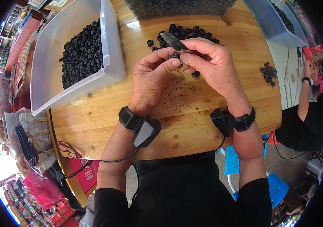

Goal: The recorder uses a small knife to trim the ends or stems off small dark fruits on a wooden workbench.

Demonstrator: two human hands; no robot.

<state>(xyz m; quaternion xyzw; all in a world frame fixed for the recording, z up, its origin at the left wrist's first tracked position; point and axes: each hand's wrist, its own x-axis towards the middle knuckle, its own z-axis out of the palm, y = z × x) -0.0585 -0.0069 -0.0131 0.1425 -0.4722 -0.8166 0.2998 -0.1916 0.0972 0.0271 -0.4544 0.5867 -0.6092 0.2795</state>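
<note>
Above the middle of the wooden table (244,41), both my hands meet. My left hand (150,75) pinches a small round black part (175,55) with a hole in it between thumb and fingertips. In my right hand (218,62) is a knife (172,41) with a short dark blade, pointing up and left; its grip is mostly hidden by the fingers. The right thumb is close against the black part. Just beyond my hands lies a loose heap of similar black parts (188,31), partly covered by the fingers. Dark crumbs (174,100) are scattered on the wood below.
A translucent bin (114,68) full of black parts stands at left; another container (180,9) is at the far edge. A small dark pile (269,72) lies at right. Red-framed glasses (70,149) rest near the left edge. Another person's arm (305,94) shows at right, beside blue chairs (277,189).
</note>
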